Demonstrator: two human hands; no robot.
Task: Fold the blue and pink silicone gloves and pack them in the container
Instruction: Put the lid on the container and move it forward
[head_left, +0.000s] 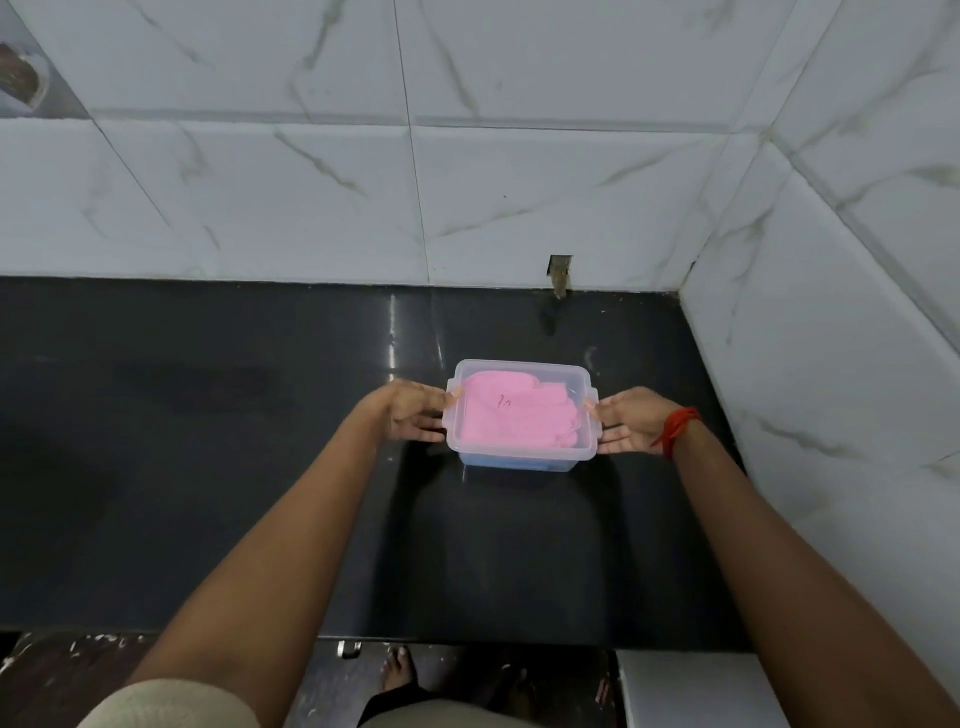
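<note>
A clear plastic container stands on the black countertop, a little right of centre. A folded pink silicone glove lies on top inside it. Blue shows through the front wall near the bottom, the blue glove underneath. My left hand grips the container's left rim, fingers against its side. On the opposite side, my right hand holds the right rim handle; a red thread band is tied at that wrist.
White marble-look tiled walls close the counter at the back and on the right, forming a corner. A small notch in the tiles sits behind the container. The counter's front edge runs below my forearms, with floor and a foot beyond.
</note>
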